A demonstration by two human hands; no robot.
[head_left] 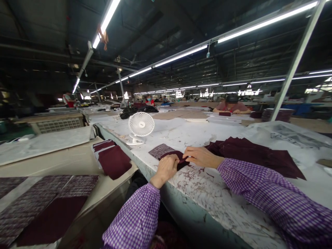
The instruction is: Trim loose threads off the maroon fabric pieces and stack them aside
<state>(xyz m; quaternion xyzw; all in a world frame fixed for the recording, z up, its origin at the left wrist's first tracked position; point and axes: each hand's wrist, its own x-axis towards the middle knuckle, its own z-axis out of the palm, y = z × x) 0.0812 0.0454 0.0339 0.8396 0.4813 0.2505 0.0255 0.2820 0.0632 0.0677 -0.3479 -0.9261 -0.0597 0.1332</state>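
Observation:
Close together over the table edge, both hands work on one maroon fabric piece (184,164). My left hand (167,168) is closed at its near left side, with its fingertips partly hidden. Thumb and fingers of my right hand (202,157) pinch its right edge, which is slightly raised. A speckled maroon-and-white fabric piece (160,150) lies flat just beyond, partly under the maroon one. To the right of my right hand spreads a fanned pile of maroon fabric pieces (249,152).
A small white fan (141,124) stands beyond my hands. At left, a lower table (77,162) bears a stack of maroon pieces (114,160) and speckled panels (49,193). Clear plastic sheeting (293,133) lies at right, near a metal post (298,58). A co-worker (232,105) sits across the table.

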